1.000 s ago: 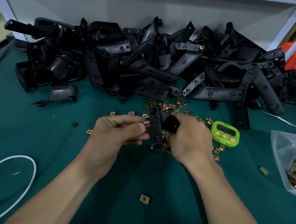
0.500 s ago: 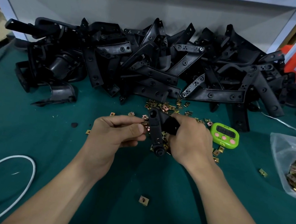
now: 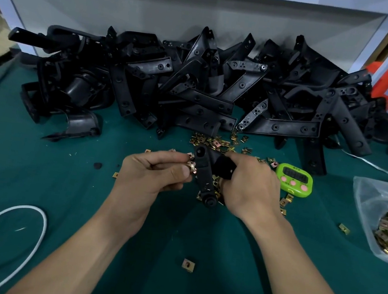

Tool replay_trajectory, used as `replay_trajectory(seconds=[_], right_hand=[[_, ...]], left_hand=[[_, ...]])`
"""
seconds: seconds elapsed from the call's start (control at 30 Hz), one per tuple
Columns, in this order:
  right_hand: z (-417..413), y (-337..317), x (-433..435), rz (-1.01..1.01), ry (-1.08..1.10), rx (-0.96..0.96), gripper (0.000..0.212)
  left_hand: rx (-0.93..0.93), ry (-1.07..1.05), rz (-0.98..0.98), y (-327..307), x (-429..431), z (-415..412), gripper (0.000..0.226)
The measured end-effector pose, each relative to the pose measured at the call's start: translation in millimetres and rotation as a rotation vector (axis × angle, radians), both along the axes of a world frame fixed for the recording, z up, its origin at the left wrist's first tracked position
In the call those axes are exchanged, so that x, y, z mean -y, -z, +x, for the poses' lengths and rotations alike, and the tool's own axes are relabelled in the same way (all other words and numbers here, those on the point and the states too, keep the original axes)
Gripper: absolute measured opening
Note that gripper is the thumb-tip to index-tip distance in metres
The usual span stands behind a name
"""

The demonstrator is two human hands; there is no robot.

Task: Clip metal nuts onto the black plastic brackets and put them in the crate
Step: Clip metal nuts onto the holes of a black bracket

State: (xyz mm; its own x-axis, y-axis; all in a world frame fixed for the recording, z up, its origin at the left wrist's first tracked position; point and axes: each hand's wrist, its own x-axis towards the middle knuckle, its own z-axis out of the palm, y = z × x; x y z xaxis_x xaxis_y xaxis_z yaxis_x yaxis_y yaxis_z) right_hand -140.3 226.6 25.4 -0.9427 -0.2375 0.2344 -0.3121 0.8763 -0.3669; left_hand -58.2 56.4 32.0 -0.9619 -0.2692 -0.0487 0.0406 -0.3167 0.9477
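Gripping one black bracket (image 3: pixel 205 175) above green mat (image 3: pixel 36 175), right hand (image 3: pixel 249 186) is curling round its wide end; left hand (image 3: pixel 156 179) is pinching one nut (image 3: pixel 191 166) at bracket's left edge. Loose nuts (image 3: pixel 215 143) lying under and behind hands, partly hidden, uncountable. Bracket pile (image 3: pixel 195 92) crowding far side, too tangled to count. One green timer (image 3: pixel 294 181) sitting just beside right hand. One plastic bag (image 3: pixel 369 194) holding more nuts, far right. One stray nut (image 3: pixel 188 265) lying between forearms. One white cord loop (image 3: pixel 35 237) lying near left.

Green timer (image 3: pixel 294 180), white cable loop (image 3: pixel 28 206)
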Motion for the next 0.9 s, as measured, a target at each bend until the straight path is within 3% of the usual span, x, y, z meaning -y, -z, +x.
replay_trajectory(seconds=[0.3,0.5,0.9], right_hand=[[2.1,-2.5,0.6,0.071,-0.031,-0.034,0.037],[6.3,-6.6,1.1,0.124,-0.014,-0.056,0.028],[12.9,-11.1,7.1,0.207,0.011,-0.062,0.028]], left_hand=[[0.004,-0.015,0.014,-1.1,-0.7,0.7,0.03],[0.022,-0.048,0.016,-2.2,-4.4,2.4,0.029],[0.075,-0.097,0.004,0.9,-4.9,3.2,0.052]])
